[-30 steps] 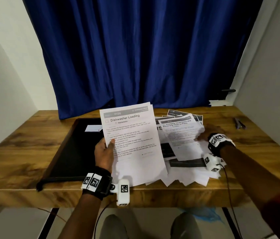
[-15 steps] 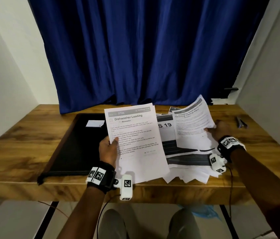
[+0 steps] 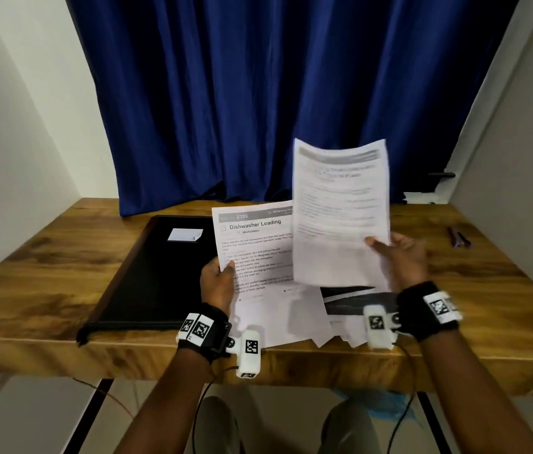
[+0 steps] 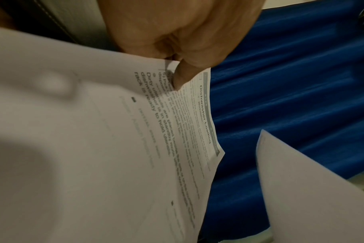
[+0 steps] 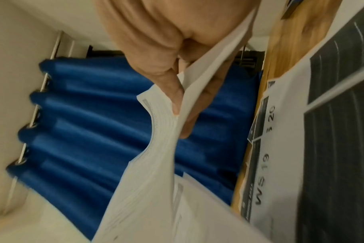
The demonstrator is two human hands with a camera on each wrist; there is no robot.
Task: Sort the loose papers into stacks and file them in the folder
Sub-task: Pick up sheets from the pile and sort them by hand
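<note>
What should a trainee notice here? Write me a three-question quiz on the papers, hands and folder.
1. True or false: the left hand pinches the Dishwasher Loading sheet.
2. The sheet raised by the right hand is: A) flat on the table, B) lifted upright above the paper pile, C) inside the folder.
3. Fill in: the black folder lies on the wooden table to the person's ____ of the pile.

Key: 1 true. 2 B; the raised sheet stands in front of the blue curtain. 3 left.
</note>
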